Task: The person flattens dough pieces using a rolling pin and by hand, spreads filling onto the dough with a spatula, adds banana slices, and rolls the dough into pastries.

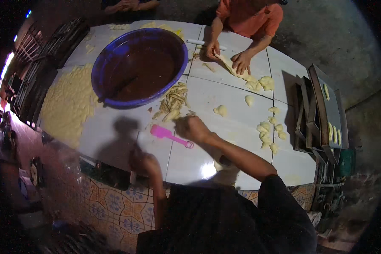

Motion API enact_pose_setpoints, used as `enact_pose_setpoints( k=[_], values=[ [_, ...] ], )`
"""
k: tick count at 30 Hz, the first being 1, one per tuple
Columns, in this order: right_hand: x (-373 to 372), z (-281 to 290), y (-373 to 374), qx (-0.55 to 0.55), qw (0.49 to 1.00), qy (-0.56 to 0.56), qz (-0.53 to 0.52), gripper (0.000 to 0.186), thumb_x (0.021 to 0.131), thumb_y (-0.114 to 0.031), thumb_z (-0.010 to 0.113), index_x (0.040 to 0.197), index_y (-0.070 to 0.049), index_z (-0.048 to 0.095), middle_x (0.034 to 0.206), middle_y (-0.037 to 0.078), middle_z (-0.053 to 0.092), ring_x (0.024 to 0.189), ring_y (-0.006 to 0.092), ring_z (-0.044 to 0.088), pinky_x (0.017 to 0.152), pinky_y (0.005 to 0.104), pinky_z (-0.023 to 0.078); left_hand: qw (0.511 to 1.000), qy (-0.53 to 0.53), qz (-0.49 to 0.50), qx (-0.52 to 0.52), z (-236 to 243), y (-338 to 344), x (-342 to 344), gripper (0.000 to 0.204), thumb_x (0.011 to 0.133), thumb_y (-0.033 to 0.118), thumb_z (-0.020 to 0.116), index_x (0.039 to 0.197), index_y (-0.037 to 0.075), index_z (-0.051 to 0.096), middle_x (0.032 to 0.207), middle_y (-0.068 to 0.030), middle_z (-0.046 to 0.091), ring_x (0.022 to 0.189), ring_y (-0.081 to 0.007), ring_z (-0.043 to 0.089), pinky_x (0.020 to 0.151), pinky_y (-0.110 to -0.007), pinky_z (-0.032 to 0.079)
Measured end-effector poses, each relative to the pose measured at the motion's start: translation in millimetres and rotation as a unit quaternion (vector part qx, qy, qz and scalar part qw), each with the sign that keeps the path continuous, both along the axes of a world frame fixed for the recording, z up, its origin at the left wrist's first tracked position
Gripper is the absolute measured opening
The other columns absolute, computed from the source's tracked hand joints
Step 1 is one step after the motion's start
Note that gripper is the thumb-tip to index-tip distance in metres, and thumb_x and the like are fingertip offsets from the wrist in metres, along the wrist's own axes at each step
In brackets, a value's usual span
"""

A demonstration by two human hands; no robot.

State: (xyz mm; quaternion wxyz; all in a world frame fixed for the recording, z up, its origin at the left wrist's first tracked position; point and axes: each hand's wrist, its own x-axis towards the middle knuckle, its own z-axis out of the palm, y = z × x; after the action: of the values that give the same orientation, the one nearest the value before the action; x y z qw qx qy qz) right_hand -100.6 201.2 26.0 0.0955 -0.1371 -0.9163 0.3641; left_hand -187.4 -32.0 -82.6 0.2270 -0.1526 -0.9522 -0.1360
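Note:
My right hand (191,127) is curled at the near side of a pile of dough scraps (173,101), just above a pink spatula (165,133); what it holds, if anything, is hidden. Blurred and in shadow, my left hand (143,161) is at the table’s front edge, its fingers unclear. A blue basin of brown liquid (139,100) sits beyond my hands. Pale dough (65,106) covers the tiled table’s (207,165) left part. Small dough lumps (265,134) lie to the right of my right hand.
A co-worker in an orange shirt (249,19) handles a dough strip (226,63) beside a white rod (206,45). Another person (129,6) stands at the far side. Stacked metal trays (338,114) with dough pieces line the right edge. Dark stacked items (36,80) stand left.

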Motion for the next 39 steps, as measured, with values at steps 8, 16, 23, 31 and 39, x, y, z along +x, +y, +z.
enact_pose_setpoints(
  k=[8, 16, 23, 31, 39],
  values=[
    [-91.3, -16.1, 5.6, 0.298, 0.943, -0.07, 0.134, 0.018, 0.078, -0.01, 0.064, 0.089, -0.003, 0.075, 0.085, 0.02, 0.072, 0.091, 0.037, 0.072, 0.079, 0.0465, 0.06, 0.999, 0.0, 0.023, -0.037, -30.1, -30.4, -26.3, 0.057, 0.087, 0.015, 0.058, 0.144, 0.017, 0.055, 0.128, -0.017, 0.06, 0.115, -0.0371, 0.057, 0.098, -0.053, 0.043],
    [-87.8, -12.4, 19.0, 0.074, 0.991, 0.112, -0.021, 0.009, 0.078, -0.003, 0.062, 0.079, 0.002, 0.069, 0.074, 0.027, 0.064, 0.069, 0.0432, 0.066, 0.064, 0.0492, 0.052, 0.997, 0.023, 0.001, -0.077, -21.4, -9.6, -33.2, 0.058, 0.088, 0.017, 0.058, 0.146, 0.02, 0.053, 0.134, -0.0155, 0.057, 0.118, -0.0369, 0.054, 0.099, -0.055, 0.041],
    [37.5, 50.0, 19.0, -0.017, 0.999, 0.025, -0.034, 0.025, 0.086, -0.008, 0.064, 0.109, -0.001, 0.07, 0.091, 0.025, 0.066, 0.091, 0.0425, 0.066, 0.082, 0.0473, 0.053, 0.987, -0.061, -0.129, 0.079, 16.5, 3.4, -1.8, 0.05, 0.088, 0.016, 0.057, 0.138, 0.015, 0.059, 0.132, -0.0133, 0.059, 0.122, -0.0359, 0.053, 0.1, -0.052, 0.042],
    [194.3, -17.6, -4.0, 0.076, 0.992, 0.009, -0.099, 0.033, 0.079, 0.0, 0.073, 0.112, -0.002, 0.074, 0.117, 0.019, 0.066, 0.104, 0.0356, 0.064, 0.09, 0.0417, 0.056, 0.776, -0.216, -0.573, 0.149, 86.5, 89.1, 103.6, 0.032, 0.083, 0.002, 0.069, 0.115, 0.003, 0.07, 0.114, -0.0135, 0.066, 0.112, -0.0339, 0.056, 0.1, -0.046, 0.044],
    [226.6, -35.7, -15.5, 0.084, 0.983, 0.064, -0.151, 0.023, 0.073, -0.005, 0.074, 0.096, -0.004, 0.074, 0.102, 0.012, 0.066, 0.097, 0.0336, 0.063, 0.085, 0.0427, 0.053, 0.795, -0.194, -0.566, 0.096, 64.8, 114.6, 141.3, 0.011, 0.08, 0.011, 0.072, 0.089, 0.01, 0.078, 0.118, -0.0094, 0.061, 0.117, -0.0314, 0.05, 0.098, -0.048, 0.039]
  ],
)
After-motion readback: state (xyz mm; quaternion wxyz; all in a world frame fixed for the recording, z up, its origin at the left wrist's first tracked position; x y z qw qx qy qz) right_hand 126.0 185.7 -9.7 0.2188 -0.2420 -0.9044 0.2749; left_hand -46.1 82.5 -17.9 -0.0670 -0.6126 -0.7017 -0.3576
